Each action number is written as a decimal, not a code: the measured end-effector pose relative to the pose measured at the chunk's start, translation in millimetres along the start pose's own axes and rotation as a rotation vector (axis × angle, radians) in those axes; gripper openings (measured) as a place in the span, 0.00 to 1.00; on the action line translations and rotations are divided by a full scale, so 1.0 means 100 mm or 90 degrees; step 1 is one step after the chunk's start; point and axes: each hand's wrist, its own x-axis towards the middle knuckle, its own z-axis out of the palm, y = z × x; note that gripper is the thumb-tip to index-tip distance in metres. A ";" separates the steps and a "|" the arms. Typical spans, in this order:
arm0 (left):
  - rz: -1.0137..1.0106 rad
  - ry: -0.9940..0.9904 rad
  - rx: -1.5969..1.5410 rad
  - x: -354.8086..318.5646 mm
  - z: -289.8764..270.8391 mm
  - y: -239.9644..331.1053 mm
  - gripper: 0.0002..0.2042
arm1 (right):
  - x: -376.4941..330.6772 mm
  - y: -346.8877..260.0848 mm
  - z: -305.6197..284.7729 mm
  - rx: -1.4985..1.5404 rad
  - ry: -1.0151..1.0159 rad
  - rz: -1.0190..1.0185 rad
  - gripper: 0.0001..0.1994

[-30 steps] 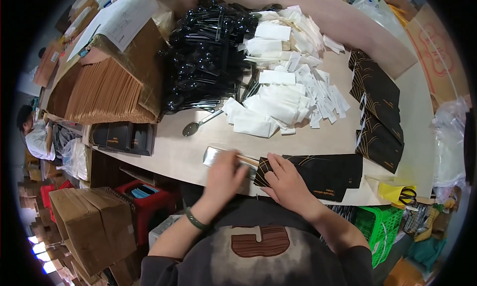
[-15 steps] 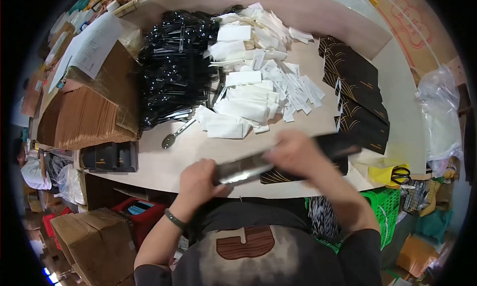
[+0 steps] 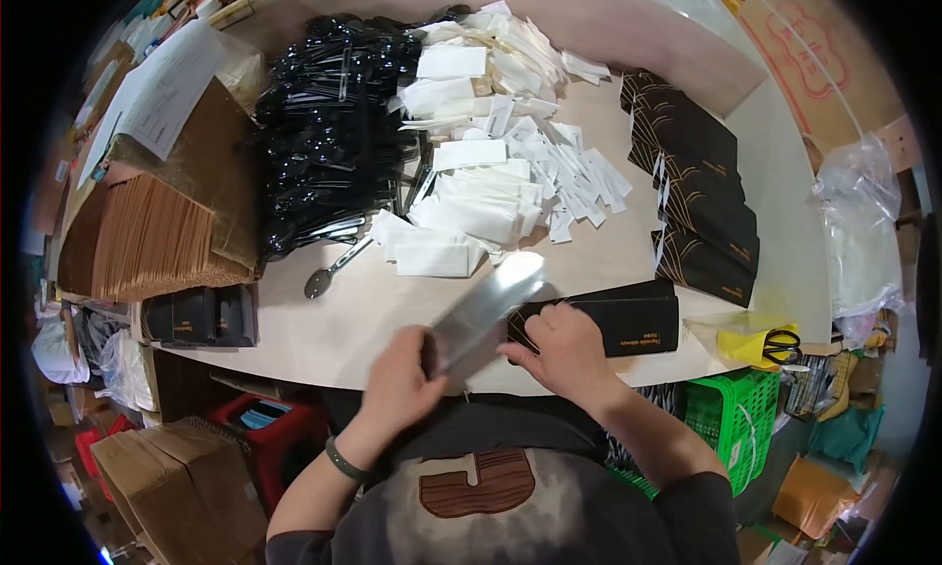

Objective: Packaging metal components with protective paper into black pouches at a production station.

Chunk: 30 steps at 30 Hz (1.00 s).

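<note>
My left hand (image 3: 402, 379) is closed round the lower end of a shiny silver flat strip (image 3: 491, 305), which slants up to the right above the table. The strip is slightly blurred. My right hand (image 3: 564, 354) rests by the left end of a few flat black sleeves (image 3: 638, 325) with gold lines, its thumb stretched away from the bent fingers. Nothing shows in its grip. A loose dark spoon (image 3: 319, 282) lies on the table at the left. Beyond my hands is a pile of white paper packets (image 3: 471, 207).
Clear-wrapped black cutlery (image 3: 334, 133) is heaped behind the spoon. A carton of brown card pieces (image 3: 157, 231) stands at the left. More black sleeves (image 3: 706, 256) overlap in a row at the right, near yellow-wrapped scissors (image 3: 780, 346). A green basket (image 3: 741, 423) sits below the edge.
My right hand has let go of a blurred black piece and moved slightly left and down. The silver strip has swung to a steeper slant in my left hand. The view has shifted slightly.
</note>
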 end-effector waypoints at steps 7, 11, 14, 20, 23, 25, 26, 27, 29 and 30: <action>0.022 0.050 0.172 -0.22 -0.21 -0.13 0.38 | 0.13 -0.08 0.26 0.064 -0.046 0.155 0.12; 0.101 -0.108 0.224 -0.18 -0.47 -0.19 0.40 | 0.22 -0.17 0.35 0.136 -0.100 0.166 0.10; 0.167 -0.148 0.209 0.07 -0.46 -0.09 0.41 | 0.29 -0.47 0.39 0.195 -0.104 0.028 0.10; 0.208 0.027 0.173 -0.09 -0.49 -0.29 0.35 | 0.88 0.92 -0.16 -0.088 0.209 0.319 0.12; 0.123 0.077 0.174 -0.14 -0.57 -0.46 0.30 | 0.65 1.34 -0.08 0.031 0.147 0.374 0.08; 0.086 0.125 0.171 -0.26 -0.63 -0.54 0.27 | 0.48 1.25 -0.05 -0.006 0.087 0.352 0.07; 0.075 0.164 0.166 -0.28 -0.65 -0.58 0.25 | 0.39 1.20 -0.06 -0.031 0.140 0.311 0.06; 0.067 0.188 0.153 -0.28 -0.68 -0.60 0.20 | 0.36 1.19 -0.06 -0.054 0.195 0.272 0.07; 0.058 0.206 0.141 -0.27 -0.72 -0.70 0.18 | 0.42 1.31 0.01 -0.018 0.255 0.252 0.08; 0.058 0.222 0.130 -0.23 -0.73 -0.73 0.17 | 0.46 1.38 0.00 0.017 0.322 0.237 0.10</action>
